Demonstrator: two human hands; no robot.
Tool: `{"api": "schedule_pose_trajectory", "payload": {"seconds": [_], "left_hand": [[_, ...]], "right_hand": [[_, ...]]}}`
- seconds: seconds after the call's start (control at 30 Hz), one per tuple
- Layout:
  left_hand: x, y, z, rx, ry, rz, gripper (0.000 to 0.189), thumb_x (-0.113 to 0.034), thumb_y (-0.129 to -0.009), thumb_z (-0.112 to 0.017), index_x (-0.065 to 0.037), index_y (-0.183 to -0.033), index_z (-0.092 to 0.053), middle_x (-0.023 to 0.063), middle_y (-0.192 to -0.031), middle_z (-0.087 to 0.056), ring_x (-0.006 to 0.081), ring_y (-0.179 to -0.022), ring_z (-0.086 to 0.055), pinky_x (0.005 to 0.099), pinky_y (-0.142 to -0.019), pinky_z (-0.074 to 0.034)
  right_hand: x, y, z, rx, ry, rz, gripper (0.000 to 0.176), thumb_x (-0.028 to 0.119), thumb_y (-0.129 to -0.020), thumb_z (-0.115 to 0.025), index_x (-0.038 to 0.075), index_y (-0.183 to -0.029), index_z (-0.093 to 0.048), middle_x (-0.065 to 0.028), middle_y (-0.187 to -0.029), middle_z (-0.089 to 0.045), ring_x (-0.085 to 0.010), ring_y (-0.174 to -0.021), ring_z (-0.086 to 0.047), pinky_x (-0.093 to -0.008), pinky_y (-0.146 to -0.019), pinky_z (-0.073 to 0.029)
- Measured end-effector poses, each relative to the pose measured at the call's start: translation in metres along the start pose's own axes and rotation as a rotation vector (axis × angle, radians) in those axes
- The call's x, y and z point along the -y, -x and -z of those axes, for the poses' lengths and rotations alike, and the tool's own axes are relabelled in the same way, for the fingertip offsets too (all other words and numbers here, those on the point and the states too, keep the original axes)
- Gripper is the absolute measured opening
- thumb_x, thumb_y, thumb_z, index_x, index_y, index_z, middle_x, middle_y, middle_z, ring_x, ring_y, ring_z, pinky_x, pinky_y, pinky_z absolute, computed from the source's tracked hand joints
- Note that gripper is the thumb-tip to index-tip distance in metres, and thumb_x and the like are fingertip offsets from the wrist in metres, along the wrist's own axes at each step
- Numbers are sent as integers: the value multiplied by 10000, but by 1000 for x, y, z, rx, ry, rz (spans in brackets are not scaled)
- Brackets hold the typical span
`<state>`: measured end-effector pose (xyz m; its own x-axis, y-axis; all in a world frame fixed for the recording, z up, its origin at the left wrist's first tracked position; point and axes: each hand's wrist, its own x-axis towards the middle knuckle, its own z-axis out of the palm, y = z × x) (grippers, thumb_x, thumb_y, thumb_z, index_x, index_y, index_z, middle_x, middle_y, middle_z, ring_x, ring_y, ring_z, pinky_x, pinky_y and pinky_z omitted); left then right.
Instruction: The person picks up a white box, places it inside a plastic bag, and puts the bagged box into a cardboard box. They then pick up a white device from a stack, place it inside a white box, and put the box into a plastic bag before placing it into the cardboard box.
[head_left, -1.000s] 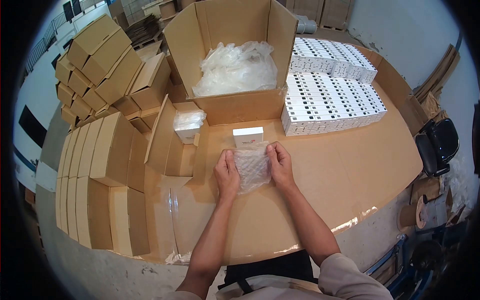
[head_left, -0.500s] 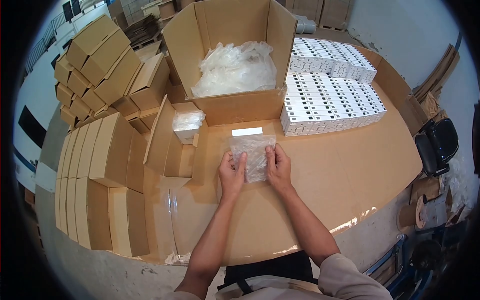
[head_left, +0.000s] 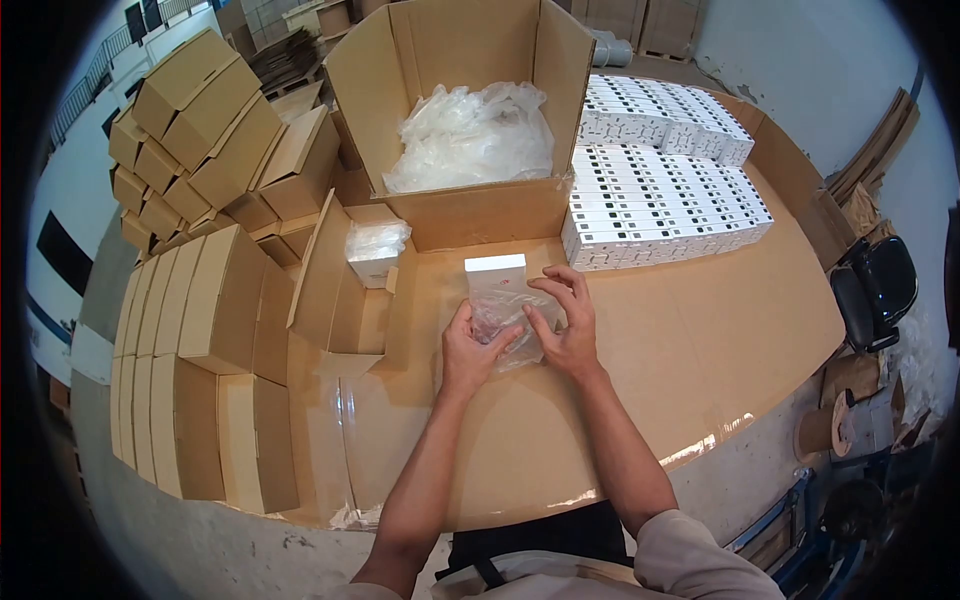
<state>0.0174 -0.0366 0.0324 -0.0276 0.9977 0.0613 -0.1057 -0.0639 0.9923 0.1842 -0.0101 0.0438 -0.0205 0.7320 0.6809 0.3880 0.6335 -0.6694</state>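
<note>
A clear plastic bag (head_left: pixel 500 308) is crumpled between my hands, above the cardboard-covered table. My left hand (head_left: pixel 468 352) pinches the bag at its left side, thumb laid across the film. My right hand (head_left: pixel 572 335) is at the bag's right side with thumb and fingers apart, the thumb tip close to the film. Just behind the bag stands a small white box (head_left: pixel 495 265), its lower front overlapped by the plastic. Left of it, an open brown carton (head_left: pixel 330 285) holds white boxes wrapped in clear plastic (head_left: pixel 376 250) at its far end.
A big open carton (head_left: pixel 480 215) full of loose clear bags (head_left: pixel 475 140) stands at the back. Stacked white boxes (head_left: pixel 670 215) fill the right rear. Brown cartons (head_left: pixel 215 300) line the left edge, with more piled behind. A black chair (head_left: pixel 875 290) is beyond the table's right edge.
The bag, spread flat between both hands before, is now lower and bunched. My right hand has let go of its edge and opened; more of the white box shows.
</note>
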Motion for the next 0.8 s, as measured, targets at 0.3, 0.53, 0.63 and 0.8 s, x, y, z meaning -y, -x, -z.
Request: {"api": "schedule_pose_trajectory", "payload": {"seconds": [0.3, 0.53, 0.63, 0.8], "left_hand": [[-3, 1, 1, 1, -62, 28, 461, -41, -836, -844, -24, -1226, -597, 58, -1124, -714, 109, -992, -678, 274, -822, -560], [7, -5, 7, -50, -107, 100, 438, -38, -846, -832, -6, -1224, -613, 77, -1125, -721, 131, -1008, -682, 294, -861, -554], [6, -4, 6, -65, -170, 70, 419, -33, -851, -825, -4, -1218, -625, 80, -1127, -723, 135, -1008, -685, 295, -869, -553], [12, -1, 3, -62, -124, -26, 373, -117, -843, -850, -4, -1146, -665, 86, -1015, -759, 127, -894, -701, 309, -788, -563]], "right_hand": [[-7, 3, -2, -20, -38, -41, 156, 8, -820, -793, 37, -957, -723, -147, -1174, -591, -304, -1023, -615, -404, -895, -512], [2, 0, 10, 81, 25, -30, 135, 45, -795, -808, 80, -908, -742, -92, -1188, -627, -292, -1124, -568, -394, -891, -489], [8, -1, 16, 132, 81, 29, 139, 63, -786, -809, 97, -906, -747, -69, -1199, -636, -295, -1168, -540, -401, -912, -455], [20, -6, 26, 215, 327, 114, 150, 136, -780, -814, 133, -916, -750, -35, -1183, -643, -292, -1178, -527, -437, -998, -388]]}}
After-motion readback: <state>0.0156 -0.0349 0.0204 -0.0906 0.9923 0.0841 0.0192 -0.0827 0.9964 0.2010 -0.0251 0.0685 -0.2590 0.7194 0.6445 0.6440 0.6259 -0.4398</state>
